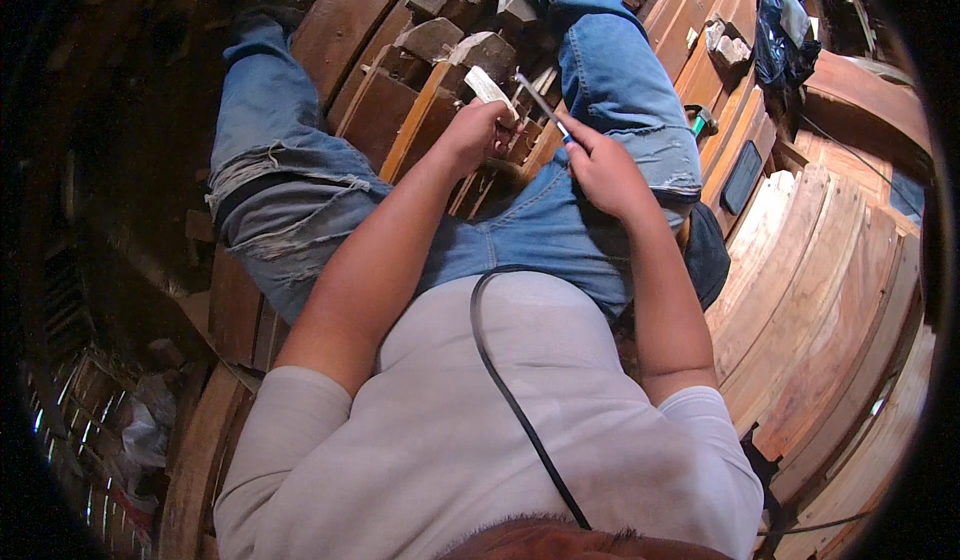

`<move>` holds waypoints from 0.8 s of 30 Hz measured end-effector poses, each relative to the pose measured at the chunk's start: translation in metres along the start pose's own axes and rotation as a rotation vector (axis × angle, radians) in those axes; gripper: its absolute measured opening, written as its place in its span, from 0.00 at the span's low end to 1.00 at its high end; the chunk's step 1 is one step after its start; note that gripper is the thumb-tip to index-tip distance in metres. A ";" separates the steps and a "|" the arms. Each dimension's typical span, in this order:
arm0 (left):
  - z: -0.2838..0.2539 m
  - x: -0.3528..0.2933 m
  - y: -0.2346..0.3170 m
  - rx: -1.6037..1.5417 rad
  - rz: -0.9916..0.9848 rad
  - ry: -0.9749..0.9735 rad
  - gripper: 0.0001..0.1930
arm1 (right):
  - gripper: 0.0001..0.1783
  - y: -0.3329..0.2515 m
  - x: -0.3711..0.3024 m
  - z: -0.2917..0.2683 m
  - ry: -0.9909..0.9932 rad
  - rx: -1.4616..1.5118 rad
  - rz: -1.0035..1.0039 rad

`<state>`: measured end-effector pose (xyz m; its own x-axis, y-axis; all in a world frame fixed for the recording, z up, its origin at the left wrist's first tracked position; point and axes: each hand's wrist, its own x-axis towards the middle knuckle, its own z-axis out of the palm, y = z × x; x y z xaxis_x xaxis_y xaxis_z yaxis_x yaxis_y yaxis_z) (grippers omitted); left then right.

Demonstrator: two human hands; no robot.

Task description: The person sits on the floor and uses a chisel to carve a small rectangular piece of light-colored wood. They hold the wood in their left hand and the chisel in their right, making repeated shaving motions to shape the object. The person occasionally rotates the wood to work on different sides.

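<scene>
My left hand (478, 138) is closed round the lower end of a pale, whitish piece (488, 90), perhaps wood, which sticks up past the fingers. In my right hand (606, 175) is a slim tool (541, 106) with a long, narrow metal shaft and a blue handle end; whether it is a knife or a chisel I cannot tell. The shaft slants up and left, its tip near the pale piece but seemingly apart from it. Both hands are above my lap, between my spread knees in torn blue jeans (625, 70).
Stacked brown boards (380, 120) and rough blocks (430, 38) lie between my legs. To the right are a green-handled tool (703, 120), a dark phone-like slab (742, 177), a black plastic bag (783, 45) and long planks (800, 290). A black cord (500, 380) crosses my shirt.
</scene>
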<state>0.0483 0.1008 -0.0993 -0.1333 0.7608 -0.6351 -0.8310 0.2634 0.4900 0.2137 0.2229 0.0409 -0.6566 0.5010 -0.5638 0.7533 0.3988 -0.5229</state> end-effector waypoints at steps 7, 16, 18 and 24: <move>-0.004 -0.004 0.000 -0.214 -0.072 -0.077 0.12 | 0.25 -0.016 -0.031 0.010 -0.090 0.152 0.004; -0.001 -0.008 -0.002 -0.155 -0.072 0.067 0.12 | 0.26 -0.006 -0.046 0.025 -0.092 0.312 0.006; 0.002 -0.007 -0.004 -0.143 -0.056 0.115 0.12 | 0.26 -0.006 -0.047 0.027 -0.093 0.300 -0.007; 0.015 -0.015 0.002 -0.085 -0.021 0.257 0.11 | 0.26 0.002 -0.041 0.040 -0.019 0.152 -0.117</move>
<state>0.0568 0.0987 -0.0805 -0.2388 0.5775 -0.7807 -0.8761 0.2185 0.4297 0.2405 0.1722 0.0380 -0.7413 0.4431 -0.5042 0.6582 0.3325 -0.6754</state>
